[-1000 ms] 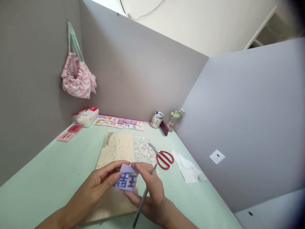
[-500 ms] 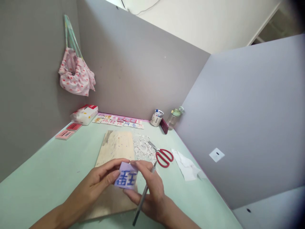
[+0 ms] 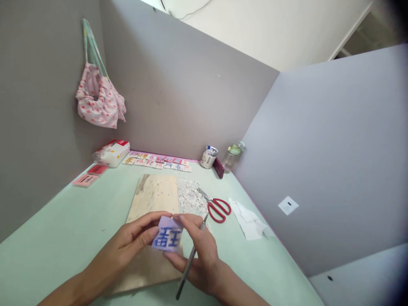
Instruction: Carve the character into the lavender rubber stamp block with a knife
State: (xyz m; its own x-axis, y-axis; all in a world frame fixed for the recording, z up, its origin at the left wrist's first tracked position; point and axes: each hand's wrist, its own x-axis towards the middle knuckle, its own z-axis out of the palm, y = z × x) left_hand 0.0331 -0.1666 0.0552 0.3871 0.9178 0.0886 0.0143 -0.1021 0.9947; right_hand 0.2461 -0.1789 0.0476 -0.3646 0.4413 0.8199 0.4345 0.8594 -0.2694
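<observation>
My left hand point(image 3: 132, 240) pinches the left side of a small purple square piece point(image 3: 167, 233) marked with blue characters. At the opposite side, the thumb and fingers of my right hand point(image 3: 200, 250) hold its upper and lower right edges. A slim metal craft knife point(image 3: 190, 264) is also gripped in my right hand, its narrow tip pointing up and away and its handle end hanging toward me. Beneath both hands lies a wooden board point(image 3: 154, 199), with a few small bits scattered on it. The piece is held above the board, tilted toward me.
Red-handled scissors point(image 3: 219, 210) lie right of the board, beside white shavings point(image 3: 191, 197). White paper point(image 3: 248, 221) is farther right. Along the back wall stand lettered squares point(image 3: 156, 162), a can point(image 3: 209, 157) and a bottle point(image 3: 232, 158). A tissue pack point(image 3: 113, 153) and red packets point(image 3: 85, 179) lie left.
</observation>
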